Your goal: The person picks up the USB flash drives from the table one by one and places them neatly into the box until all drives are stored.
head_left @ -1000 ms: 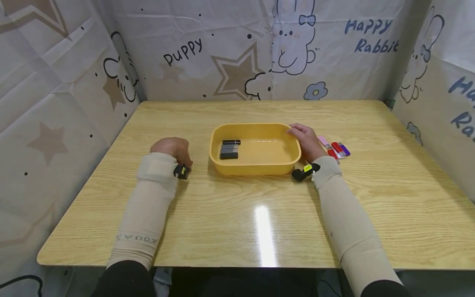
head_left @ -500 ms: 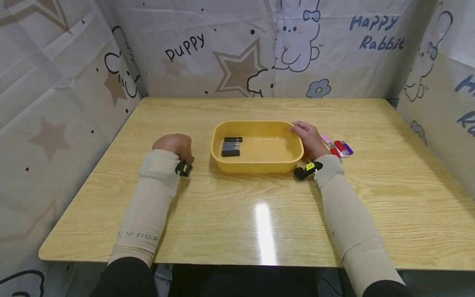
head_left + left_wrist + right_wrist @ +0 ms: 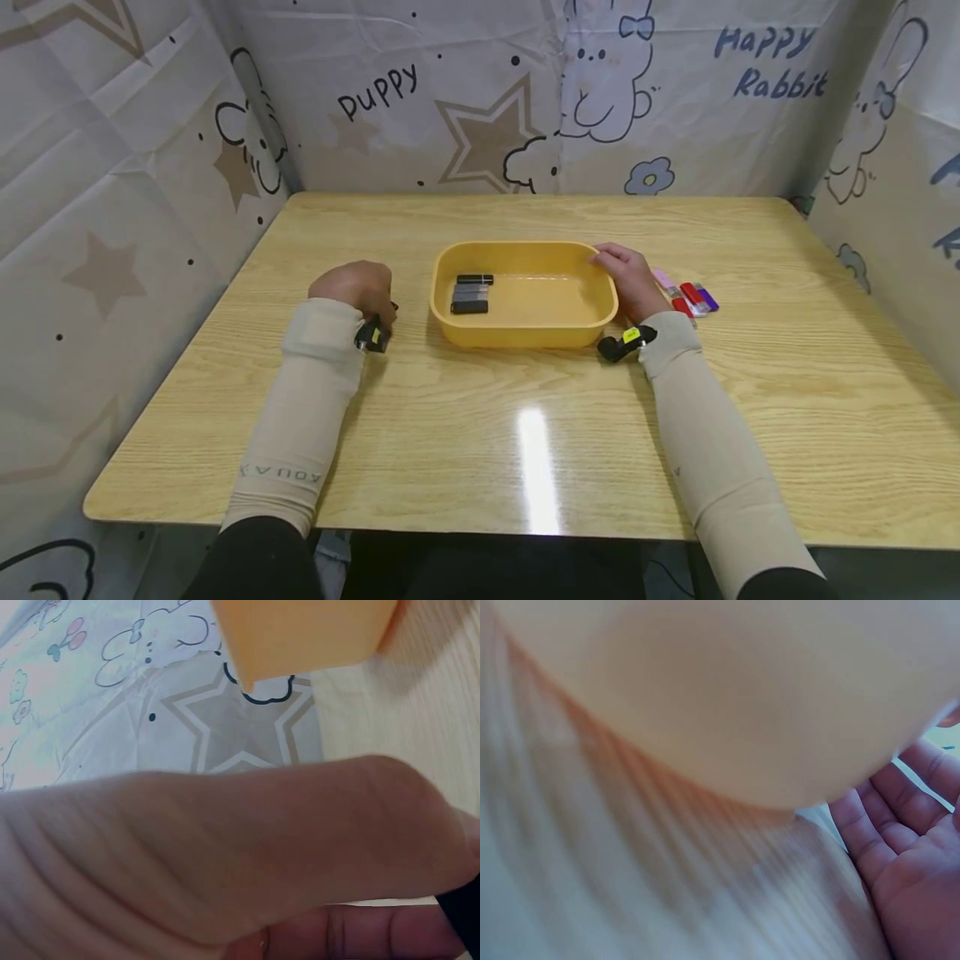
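My left hand is over the table left of a yellow plastic tray, its thumb and fingers pinching a small black object. Only the end of that object shows at the fingertips; its kind I cannot tell. At the tray's right end my right hand grips the rim, thumb on top and fingers along the outside wall, which the right wrist view also shows. Inside the tray, at its left end, several small black and grey stick-like pieces lie in a row.
Several small pink, red and purple pieces with silvery parts lie in a cluster on the wooden table, just right of my right hand. Printed fabric walls stand along the table's back and sides.
The head view has shifted slightly, moving the scene up and to the right in it. The dark end at my left fingertips shows a little more. My right hand keeps its grip on the tray.
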Tool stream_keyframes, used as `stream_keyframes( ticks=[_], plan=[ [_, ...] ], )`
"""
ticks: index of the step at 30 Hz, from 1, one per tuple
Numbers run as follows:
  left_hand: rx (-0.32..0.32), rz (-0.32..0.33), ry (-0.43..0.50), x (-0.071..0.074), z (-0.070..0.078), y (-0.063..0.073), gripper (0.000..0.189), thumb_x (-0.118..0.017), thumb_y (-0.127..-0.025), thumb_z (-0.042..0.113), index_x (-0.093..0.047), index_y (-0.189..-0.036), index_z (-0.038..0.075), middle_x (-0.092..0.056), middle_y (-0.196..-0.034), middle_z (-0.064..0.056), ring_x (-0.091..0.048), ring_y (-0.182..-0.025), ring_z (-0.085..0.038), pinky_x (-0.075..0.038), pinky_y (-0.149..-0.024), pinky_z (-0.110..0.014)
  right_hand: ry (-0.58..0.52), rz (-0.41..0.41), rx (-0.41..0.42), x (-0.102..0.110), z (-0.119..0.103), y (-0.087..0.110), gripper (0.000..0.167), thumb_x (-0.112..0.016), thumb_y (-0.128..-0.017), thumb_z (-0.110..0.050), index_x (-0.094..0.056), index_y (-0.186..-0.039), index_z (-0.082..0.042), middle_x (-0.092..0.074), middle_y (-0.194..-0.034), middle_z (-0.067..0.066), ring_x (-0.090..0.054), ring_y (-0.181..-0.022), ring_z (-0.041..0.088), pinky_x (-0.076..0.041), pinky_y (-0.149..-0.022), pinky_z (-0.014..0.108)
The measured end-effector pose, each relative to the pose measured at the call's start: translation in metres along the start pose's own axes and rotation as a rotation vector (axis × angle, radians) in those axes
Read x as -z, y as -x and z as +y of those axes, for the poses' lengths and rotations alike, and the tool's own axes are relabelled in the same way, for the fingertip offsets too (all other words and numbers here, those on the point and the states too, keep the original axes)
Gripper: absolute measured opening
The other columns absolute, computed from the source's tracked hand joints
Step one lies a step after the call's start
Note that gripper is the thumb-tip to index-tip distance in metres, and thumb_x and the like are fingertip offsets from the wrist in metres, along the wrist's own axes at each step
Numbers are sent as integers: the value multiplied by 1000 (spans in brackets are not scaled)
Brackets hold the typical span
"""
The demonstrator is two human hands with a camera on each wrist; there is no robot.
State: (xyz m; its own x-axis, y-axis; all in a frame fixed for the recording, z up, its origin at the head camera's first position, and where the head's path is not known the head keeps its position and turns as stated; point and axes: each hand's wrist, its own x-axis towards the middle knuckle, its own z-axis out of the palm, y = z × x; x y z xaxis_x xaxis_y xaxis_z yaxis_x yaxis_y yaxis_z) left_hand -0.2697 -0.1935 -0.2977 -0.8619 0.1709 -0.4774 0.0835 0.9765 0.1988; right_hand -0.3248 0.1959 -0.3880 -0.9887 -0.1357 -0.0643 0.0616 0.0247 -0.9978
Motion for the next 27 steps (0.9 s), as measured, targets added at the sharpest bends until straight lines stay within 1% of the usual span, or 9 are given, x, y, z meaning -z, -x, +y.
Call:
stream_keyframes(
  ticks=[4,7,9,12,13,15,17,20,27],
  plan=[
    [-26,34,-19,5,2,2,27,-66,-78,11,-53,-54,12,-34,-48,4,-29,-43,-10,-30,-43,-24,3,-7,0,1,-1,-1,34,-53,-95,-17,-58,-124,-1,-60,-117,11,-59,-95,19,-53,-79,25],
    [-62,56,-36,9,4,3,33,-62,-79,9,-46,-51,15,-30,-48,4,-24,-44,-10,-25,-44,-23,5,-2,-4,2,0,-2,33,-53,-95,-19,-59,-123,-3,-59,-118,10,-59,-96,19,-53,-79,24],
    [-89,70,-40,12,4,2,35,-59,-78,6,-42,-49,16,-28,-48,4,-21,-45,-10,-22,-45,-24,8,3,-7,2,0,-2,33,-54,-95,-20,-60,-123,-4,-60,-118,10,-59,-96,18,-53,-79,24],
    [-104,95,-42,14,7,0,33,-58,-76,5,-41,-51,16,-25,-51,4,-20,-47,-11,-21,-46,-25,15,9,-5,2,2,-1,33,-55,-95,-22,-60,-123,-4,-60,-118,10,-60,-94,18,-53,-78,23],
    [-103,104,-44,15,8,0,31,-59,-77,6,-41,-53,15,-25,-52,4,-20,-48,-11,-22,-47,-25,16,11,-2,2,2,-1,34,-55,-95,-22,-60,-123,-4,-60,-117,10,-60,-94,17,-53,-77,23],
    [-93,127,-56,18,11,0,18,-62,-79,9,-51,-65,11,-38,-59,0,-32,-52,-14,-29,-50,-27,17,12,10,1,3,-1,33,-55,-95,-22,-60,-121,-4,-61,-115,10,-60,-92,17,-53,-76,23],
    [-90,151,-64,21,15,2,7,-63,-81,10,-57,-81,7,-50,-72,-4,-42,-61,-18,-35,-55,-30,12,14,24,1,3,-1,31,-55,-94,-21,-61,-119,-4,-61,-111,9,-61,-90,17,-53,-74,23],
    [-100,178,-71,25,21,5,23,-64,-82,12,-58,-103,4,-58,-98,-11,-50,-77,-24,-41,-65,-35,11,11,36,1,2,-1,29,-54,-94,-20,-62,-118,-4,-62,-109,8,-61,-88,16,-53,-73,23],
    [-135,218,-53,27,37,7,30,-66,-84,15,-56,-111,6,-59,-101,-11,-51,-82,-26,-43,-70,-37,15,21,29,1,3,-1,31,-54,-94,-20,-61,-119,-3,-62,-110,8,-61,-88,15,-53,-74,22]
  ],
)
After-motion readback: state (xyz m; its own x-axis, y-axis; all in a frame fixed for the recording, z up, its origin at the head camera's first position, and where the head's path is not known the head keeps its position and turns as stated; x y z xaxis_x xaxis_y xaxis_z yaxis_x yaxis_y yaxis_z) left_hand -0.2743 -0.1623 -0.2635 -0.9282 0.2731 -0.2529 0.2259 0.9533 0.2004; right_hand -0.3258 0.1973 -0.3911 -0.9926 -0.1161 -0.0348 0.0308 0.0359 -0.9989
